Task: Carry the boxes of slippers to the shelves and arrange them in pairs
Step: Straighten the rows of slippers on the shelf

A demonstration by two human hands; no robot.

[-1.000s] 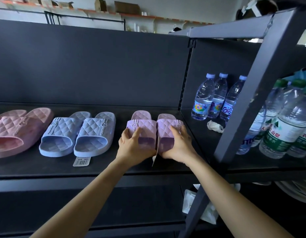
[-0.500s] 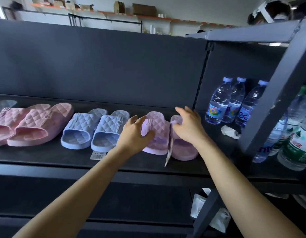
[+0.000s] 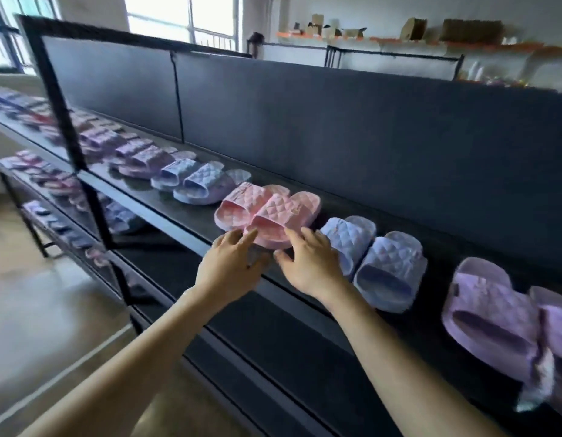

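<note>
We find no legible text, number or brand name in this view. We note a small raised mark on each strap of the pink slippers and one on a strap of the purple slippers. Blur leaves these marks unreadable. A pale tag hangs at the front of the purple slippers. We cannot tell whether it carries print.
</note>
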